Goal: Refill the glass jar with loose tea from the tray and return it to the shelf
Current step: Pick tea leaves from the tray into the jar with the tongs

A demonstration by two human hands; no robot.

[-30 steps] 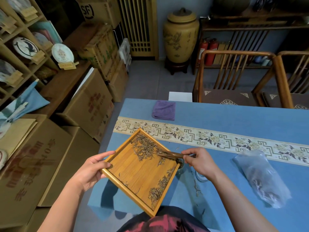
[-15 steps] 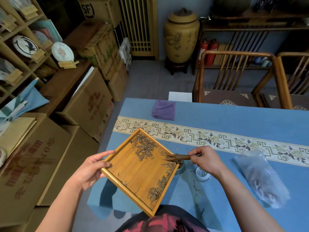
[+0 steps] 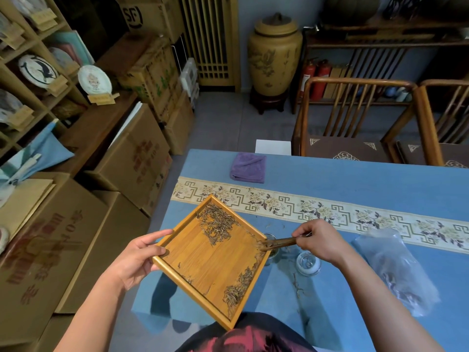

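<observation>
Loose tea [image 3: 218, 224] lies in our square bamboo tray [image 3: 210, 265] at frame centre, tilted by left-hand fingers [image 3: 157, 236] clamped on its rim so our right hand's [image 3: 321, 240] pinched wooden scoop [image 3: 278, 243] sweeps leaves toward the half-hidden glass jar [image 3: 272, 252].

The table [image 3: 355, 174] fills the lower right of the frame, with a patterned runner [image 3: 317, 209] crossing it from left to right. A folded cloth [image 3: 248, 167] lies behind the runner, toward the table's left end. In front of the runner, low and centre, the left hand [image 3: 134, 260] grips the left rim of a wooden tray [image 3: 203, 257], tilted above the table's near-left corner. Loose tea [image 3: 217, 226] lies in the tray's upper corner and along its right rim. At the tray's right corner the right hand [image 3: 319, 241] holds a wooden scoop [image 3: 279, 243] over a glass jar [image 3: 271, 252] (mostly hidden). A glass lid [image 3: 308, 262] sits just right of the jar, under the wrist. A plastic bag [image 3: 396, 270] lies further right. Two chairs [image 3: 355, 123] stand behind the table; cardboard boxes [image 3: 127, 161] and shelves [image 3: 30, 80] fill the left.
</observation>
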